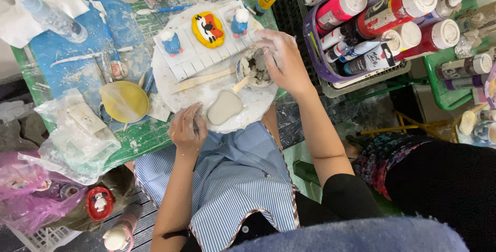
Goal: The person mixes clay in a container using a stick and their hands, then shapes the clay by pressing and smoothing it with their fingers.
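Right hand is over the small clay cup at the right edge of the round white board. Fingers curl round the cup's rim and right side, closed on it; palm hides the far wall. Cup holds grey slip, with a wooden stick leaning out of it toward the near-left.

Left hand sits at the near edge of the board, fingers curled in. It looks pinched on something small and grey, probably a clay bit, but the view is too poor to say for sure.

Key relation: grey clay slab lies flat near the board's near edge, between the two hands. It is just right of the left hand and just below-left of the cup. Left hand is the nearer one, almost touching it; right hand is apart from it and busy with the cup. Slab's long axis runs from near-left to far-right, pointing roughly at the cup.

A long wooden tool lies across the board's middle, beyond the slab. Painted figures sit on a white slatted piece at the far edge. Yellow disc is off the board, on the table to the left. Paint bottles in the basket stand right of the cup.
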